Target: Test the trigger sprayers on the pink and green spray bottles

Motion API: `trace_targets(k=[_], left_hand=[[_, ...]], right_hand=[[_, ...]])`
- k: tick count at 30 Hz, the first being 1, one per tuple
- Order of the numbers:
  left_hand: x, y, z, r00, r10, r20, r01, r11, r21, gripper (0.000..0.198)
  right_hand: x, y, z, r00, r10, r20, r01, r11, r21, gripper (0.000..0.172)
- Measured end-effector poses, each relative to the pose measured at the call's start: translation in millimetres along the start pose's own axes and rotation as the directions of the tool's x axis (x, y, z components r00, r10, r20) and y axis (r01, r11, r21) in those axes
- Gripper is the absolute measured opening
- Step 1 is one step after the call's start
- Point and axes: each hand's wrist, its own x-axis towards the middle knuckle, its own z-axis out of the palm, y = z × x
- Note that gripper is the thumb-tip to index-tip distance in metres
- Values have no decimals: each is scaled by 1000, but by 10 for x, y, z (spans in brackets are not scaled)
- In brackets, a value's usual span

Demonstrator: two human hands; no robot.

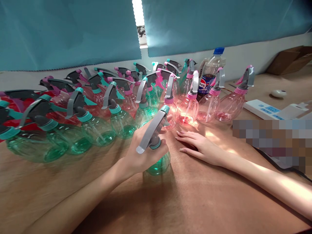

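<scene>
My left hand (143, 151) is wrapped round the neck of a green spray bottle (158, 165), which has a grey trigger head with a teal nozzle. The lower part of that bottle shows under my fingers, close to the wooden table (190, 201). To its right, my right hand (197, 146) lies palm down on the tabletop with its fingers spread a little and nothing in it. Behind my hands stand several green spray bottles (98, 131) on the left and several pink spray bottles (188, 109) toward the right.
A cola bottle (209, 74) with a blue cap stands behind the pink bottles. On the right are a white box with blue markings (265, 109), a white rounded object (278, 94), a cardboard box (289, 60) and a blurred-out item. Blue sheets (68, 32) cover the wall behind.
</scene>
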Motion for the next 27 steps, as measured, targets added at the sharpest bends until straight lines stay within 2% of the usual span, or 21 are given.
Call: trace_targets(k=[7,14,17,22,27], left_hand=[[13,-3,-5,999,34,8,-33,998,-51,36],[12,14,-28,1000,19,3,-19,1000,1,30],[26,67,-51,999,8,35,-7,999,-41,33],[69,153,-78,997,54,52,-48,991,-126,33],[77,125,-93,992,79,94,-67,990,-127,31]], right_hand=[[-8,-12,7,1000,11,-20,-11,1000,10,43],[-16,3,12,1000,19,-6,-19,1000,-3,45],[-16,9,11,1000,17,2,-17,1000,-12,45],[-22,14,10,1000,3,-6,-3,1000,-12,45],[-25,12,2,1000,4,-6,-4,1000,-11,44]])
